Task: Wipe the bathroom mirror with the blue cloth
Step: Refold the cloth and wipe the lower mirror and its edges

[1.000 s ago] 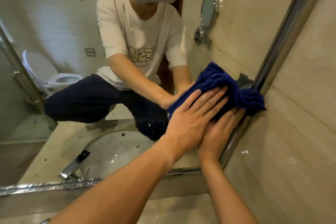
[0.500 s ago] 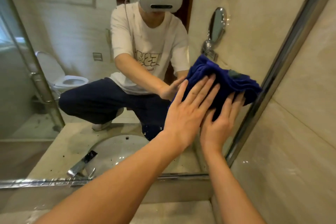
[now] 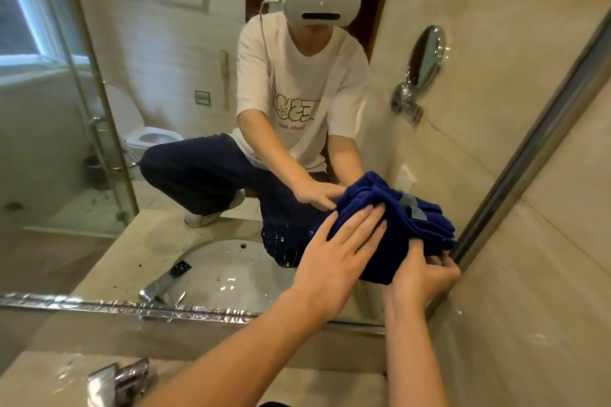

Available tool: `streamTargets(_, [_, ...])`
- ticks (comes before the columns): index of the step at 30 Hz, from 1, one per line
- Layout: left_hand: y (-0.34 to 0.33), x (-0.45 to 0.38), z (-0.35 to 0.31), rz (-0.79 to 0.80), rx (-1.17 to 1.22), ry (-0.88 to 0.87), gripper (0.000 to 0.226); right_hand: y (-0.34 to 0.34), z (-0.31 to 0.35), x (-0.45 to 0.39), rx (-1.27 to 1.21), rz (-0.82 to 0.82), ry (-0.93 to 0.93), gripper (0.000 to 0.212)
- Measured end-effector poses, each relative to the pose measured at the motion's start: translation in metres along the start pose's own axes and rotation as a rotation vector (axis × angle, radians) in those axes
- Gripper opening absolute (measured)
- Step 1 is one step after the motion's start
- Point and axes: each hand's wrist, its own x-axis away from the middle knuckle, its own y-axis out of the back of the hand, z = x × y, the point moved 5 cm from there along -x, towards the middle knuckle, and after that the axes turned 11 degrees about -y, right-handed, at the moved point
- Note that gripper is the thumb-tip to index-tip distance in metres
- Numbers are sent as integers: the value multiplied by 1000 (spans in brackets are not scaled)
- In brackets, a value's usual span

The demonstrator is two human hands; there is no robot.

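Cloth (image 3: 393, 235): deep blue, thick pile, bunched into several folds; a small grey tag shows on its upper right fold. Pressed against the mirror (image 3: 185, 149) at the glass's lower right corner, its right edge touching the metal frame (image 3: 529, 155).
Cloth edges: folded layers stacked and visible along the right side; lower edge hangs down between the two hands.
Mirror: wall-mounted, framed in bright metal; reflects a crouching person in a white shirt, dark trousers and a headset.
Left hand (image 3: 334, 258): fingers straight and together, palm flat on the cloth's left half, pressing it to the glass; nothing curled round it. Forearm reaches in from lower left.
Right hand (image 3: 423, 277): below and right of the cloth, thumb and fingers curled round its lower right edge, gripping it next to the frame. Forearm rises from the bottom edge.
Hands relative: close together, left above and slightly overlapping the right.
Counter (image 3: 297, 383): pale stone beneath the mirror.
Tap (image 3: 115, 380): chrome, at lower left on the counter.
Wall (image 3: 545, 274): beige tile, right of the frame.
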Motion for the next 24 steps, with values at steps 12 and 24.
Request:
streamTargets(12, [26,36,38,-516,777,582,69,-22,-17,33,-14,254,-258,28])
streamTargets(24, [44,194,105,-340,1628,1181,29,-47,-86,156,243,585,-405,23])
